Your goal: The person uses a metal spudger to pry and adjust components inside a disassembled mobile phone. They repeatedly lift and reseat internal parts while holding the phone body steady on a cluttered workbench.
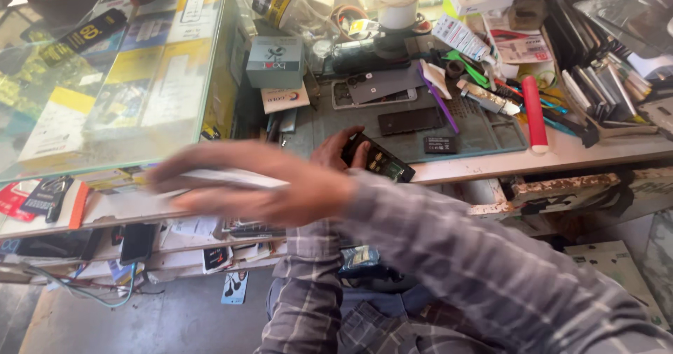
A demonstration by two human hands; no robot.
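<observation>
Motion blur smears the right hand [245, 186], which reaches across the frame from the plaid sleeve [477, 256] toward nine o'clock, fingers stretched out flat; a thin white flat thing [231, 179] lies along its fingers, and whether the grip is closed on it or merely passing over it I cannot tell. The left hand [336, 151] sits just behind the right wrist, at about one o'clock from it, curled round the near end of a dark opened phone [378, 161]; thumb and fingers pinch that end, and the phone's far end juts out toward three o'clock over the table edge [561, 159], its exposed inside facing up.

Beyond the phone, toward twelve o'clock, a grey work mat [484, 126] carries a black battery [410, 120], a small black part [442, 144] and a phone back panel [382, 84]; a purple tool [438, 101] lies slanted across the mat; a red and white cylinder [534, 112] rests at the mat's three o'clock side. A grey box [275, 61] stands at eleven o'clock from the left hand; a roll of tape [396, 0] stands near the top. A glass counter top [105, 73] with yellow cards beneath it fills the ten o'clock quarter; papers and a cable clutter the shelf [140, 245] under the right hand.
</observation>
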